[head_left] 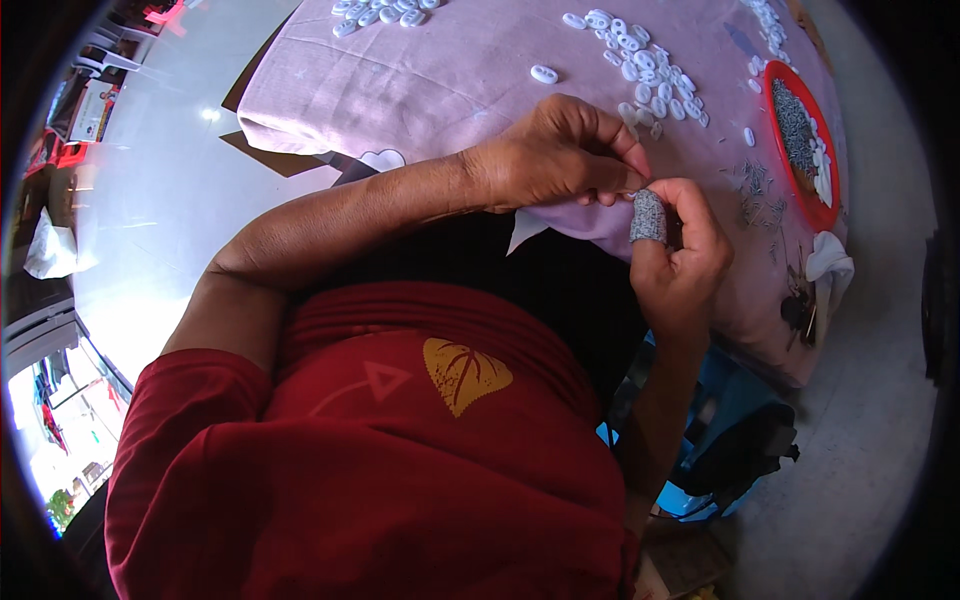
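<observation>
My left hand (560, 155) and my right hand (690, 240) meet fingertip to fingertip over the near edge of the cloth-covered table. Both are closed in a pinch, and whatever sits between the fingertips is too small and covered to make out. A grey knitted sleeve (648, 216) wraps my right thumb. Just beyond the hands lies a loose pile of small white oval plastic pieces (645, 68) with holes. One white oval piece (544, 74) lies apart, left of that pile. To the right of my right hand, thin grey screws or pins (757, 190) are scattered on the cloth.
A red oval tray (834, 212) at the right holds many grey screws or pins and some white pieces. More white ovals (380, 12) lie at the far left. A white cloth (829, 260) and dark small tools (797, 305) rest by the right edge. A blue chair (700, 440) stands below.
</observation>
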